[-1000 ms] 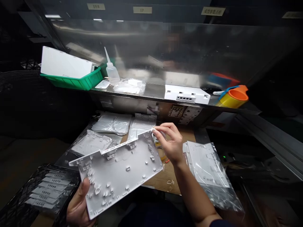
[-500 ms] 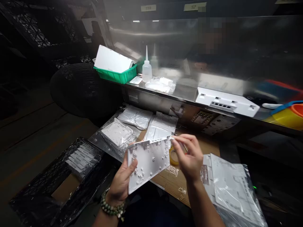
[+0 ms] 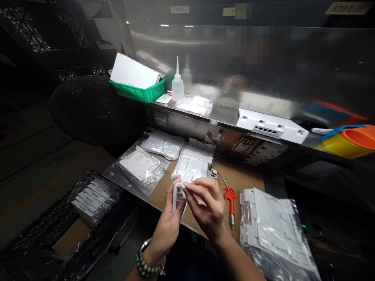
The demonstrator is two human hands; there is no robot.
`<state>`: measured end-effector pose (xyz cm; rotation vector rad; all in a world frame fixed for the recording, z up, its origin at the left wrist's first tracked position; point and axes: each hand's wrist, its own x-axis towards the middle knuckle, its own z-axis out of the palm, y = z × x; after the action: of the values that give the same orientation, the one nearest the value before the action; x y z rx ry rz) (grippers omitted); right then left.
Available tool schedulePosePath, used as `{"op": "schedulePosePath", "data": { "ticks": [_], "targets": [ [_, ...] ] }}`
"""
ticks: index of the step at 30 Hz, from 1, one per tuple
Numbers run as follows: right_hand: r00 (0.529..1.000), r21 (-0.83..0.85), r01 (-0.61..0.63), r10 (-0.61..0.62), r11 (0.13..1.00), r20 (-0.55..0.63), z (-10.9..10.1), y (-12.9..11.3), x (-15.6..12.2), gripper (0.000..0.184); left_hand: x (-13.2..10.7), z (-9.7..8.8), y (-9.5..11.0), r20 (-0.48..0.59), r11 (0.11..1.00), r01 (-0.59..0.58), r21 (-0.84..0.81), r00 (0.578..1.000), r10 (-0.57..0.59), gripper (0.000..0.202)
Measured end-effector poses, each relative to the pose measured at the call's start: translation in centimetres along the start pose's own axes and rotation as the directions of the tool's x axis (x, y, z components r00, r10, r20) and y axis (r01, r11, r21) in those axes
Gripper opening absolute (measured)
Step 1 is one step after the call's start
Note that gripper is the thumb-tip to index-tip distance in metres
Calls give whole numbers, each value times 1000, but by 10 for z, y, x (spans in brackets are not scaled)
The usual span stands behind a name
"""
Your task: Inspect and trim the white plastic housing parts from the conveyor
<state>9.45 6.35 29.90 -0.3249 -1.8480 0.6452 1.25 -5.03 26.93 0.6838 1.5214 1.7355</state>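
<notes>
Turned edge-on since the earlier frame, the white plastic panel (image 3: 178, 194) is pinched between the left hand (image 3: 169, 222) and right hand (image 3: 208, 208). Just right of it lies a red air gun (image 3: 230, 198). That thin-edge hold could slip, I judge, dropping the panel.

Both hands raised close together in front of the body

The left hand (image 3: 168, 220), a bead bracelet on its wrist, is curled with the fingers upward; the right hand (image 3: 206, 207) is beside it, touching, thumb and fingertips pinched at the top.

white plastic panel (image 3: 178, 194) | edge-on, upright | held above cardboard
</notes>
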Motion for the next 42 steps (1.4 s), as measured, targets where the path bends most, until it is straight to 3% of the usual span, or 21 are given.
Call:
{"op": "schedulePosePath", "data": {
  "ticks": [4,9,12,15,17,22,28,33,35,38,39,40,42],
  "targets": [
    [999,-61,-16,14,998,-33,6,-1,-6,29,2,6,-7,-72,980,-100,174,991,114,54],
    [999,-62,37,-36,997,5,7,3,-8,27,1,8,-7,-120,973,-138,185,979,162,53],
    [991,-11,-125,124,992,-54,-1,13,-2,20,-1,4,-2,-126,983,-107,147,984,126,55],
    [938,92,-326,334,941,-96,-11,19,8,10,-1,0,3,-113,999,-47,12,992,48,55],
    [919,164,-373,388,913,-70,-13,14,12,8,-1,-2,5,-92,995,8,-103,996,-18,56],
    [939,298,-337,344,893,30,-3,-7,16,12,-1,1,1,-58,962,74,-262,994,-92,62],
    [933,252,-335,357,908,-49,3,-5,17,10,-1,5,1,-95,950,67,-305,990,-100,66],
    [958,248,-257,280,934,-63,4,-13,16,13,2,7,1,-51,966,67,-250,995,-82,66],
    [960,157,-257,271,954,-76,3,5,12,10,3,5,0,-47,965,92,-245,993,-107,70],
    [908,-51,-409,400,911,-121,-8,64,-5,13,5,-3,0,-92,939,177,-295,973,-212,77],
    [858,-172,-512,491,842,-154,-13,89,-14,19,6,-7,1,-106,920,223,-323,957,-269,78],
    [782,-330,-619,599,713,-173,-19,113,-25,26,7,-11,3,-112,895,269,-355,939,-326,79],
    [699,-427,-688,693,586,-175,-29,155,-49,34,8,-19,6,-97,833,346,-432,900,-424,78]
  ]
}}
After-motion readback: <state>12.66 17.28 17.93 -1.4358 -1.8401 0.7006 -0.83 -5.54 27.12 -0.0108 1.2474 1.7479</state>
